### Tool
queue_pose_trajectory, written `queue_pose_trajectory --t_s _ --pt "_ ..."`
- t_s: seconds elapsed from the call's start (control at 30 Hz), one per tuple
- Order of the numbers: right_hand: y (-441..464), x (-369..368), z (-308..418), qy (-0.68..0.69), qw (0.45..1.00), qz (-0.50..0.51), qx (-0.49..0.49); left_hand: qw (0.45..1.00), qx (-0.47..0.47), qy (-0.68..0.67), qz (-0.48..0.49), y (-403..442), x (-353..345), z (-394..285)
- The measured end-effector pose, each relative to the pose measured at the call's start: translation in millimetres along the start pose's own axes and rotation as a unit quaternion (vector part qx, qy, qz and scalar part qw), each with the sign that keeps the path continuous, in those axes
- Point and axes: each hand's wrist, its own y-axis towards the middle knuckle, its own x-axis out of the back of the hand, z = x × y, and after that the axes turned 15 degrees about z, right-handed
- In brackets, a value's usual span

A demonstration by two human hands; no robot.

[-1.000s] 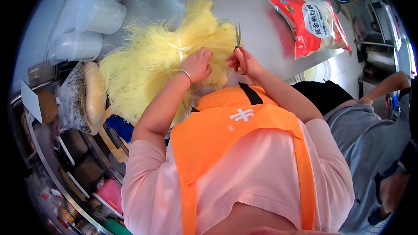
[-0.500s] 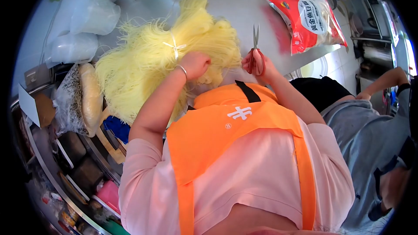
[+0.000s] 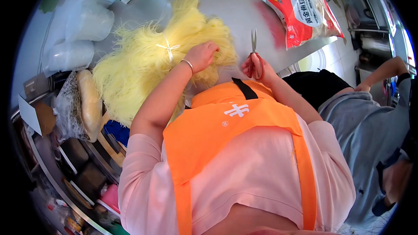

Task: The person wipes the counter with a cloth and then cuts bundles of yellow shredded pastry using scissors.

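A big bundle of thin yellow noodle-like strands (image 3: 135, 67) lies fanned out on the metal table, with a white tie (image 3: 169, 48) round its upper middle. My left hand (image 3: 201, 56) is over the right part of the bundle, its fingers curled; whatever they may hold is hidden. Off the bundle's right side, my right hand (image 3: 264, 70) grips a pair of scissors (image 3: 254, 45) by the red handles. The blades point away from me and stand slightly apart.
On the metal table (image 3: 244, 15) a red and white bag (image 3: 300, 17) lies at the right. Clear plastic tubs (image 3: 89, 21) stand at the left, near filled plastic bags (image 3: 89, 104). Close on my right is another person (image 3: 361, 117).
My left hand has moved slightly up and right over the strands. The scissors remain in my right hand, blades still upward. The whole view has shifted a little.
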Motion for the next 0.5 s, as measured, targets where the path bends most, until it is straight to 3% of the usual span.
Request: queue_pose_trajectory --t_s 0.17,0.23,0.33,0.5 --pt "-4 -4 2 -0.004 1.0 0.012 0.009 0.998 0.028 -0.057 0.016 11 2 -6" --pt "-6 -6 5 -0.004 1.0 0.007 0.0 0.992 0.074 -0.008 0.107 17 10 -9" --pt "-8 -8 3 -0.001 1.0 -0.009 0.002 0.99 0.042 -0.067 0.12 12 13 -4" --pt "-11 -6 -3 -0.007 1.0 -0.003 0.021 0.987 0.05 -0.006 0.154 16 11 -5"
